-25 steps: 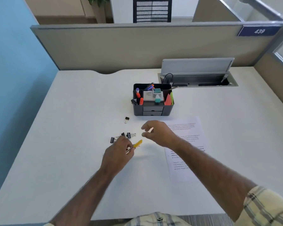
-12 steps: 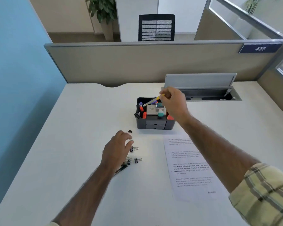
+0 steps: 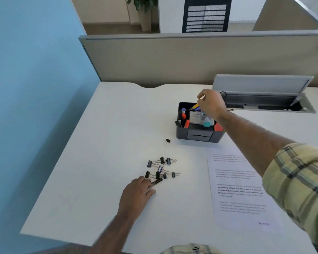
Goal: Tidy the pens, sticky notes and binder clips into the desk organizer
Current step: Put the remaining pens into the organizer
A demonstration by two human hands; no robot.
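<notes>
The black desk organizer [image 3: 198, 135] stands mid-desk with markers, a card box and sticky notes in it. My right hand [image 3: 211, 105] hovers over its back compartment with fingers loosely curled and nothing in them. A yellow pen [image 3: 195, 106] stands in that compartment just below the fingertips. Several black binder clips [image 3: 162, 168] lie scattered in front, and one lone clip [image 3: 167, 142] lies nearer the organizer. My left hand [image 3: 136, 193] lies on the desk, its fingers covering the near end of a black pen [image 3: 157, 181].
A printed sheet of paper [image 3: 240, 191] lies on the white desk [image 3: 103, 162] at the right. Behind the organizer is an open cable tray with a raised lid [image 3: 261, 85]. A beige partition runs along the back, and a blue wall stands at the left.
My right hand took the yellow pen from the left hand, carried it to the organizer and let it go there. My left hand drew back from the clips to the black pen.
</notes>
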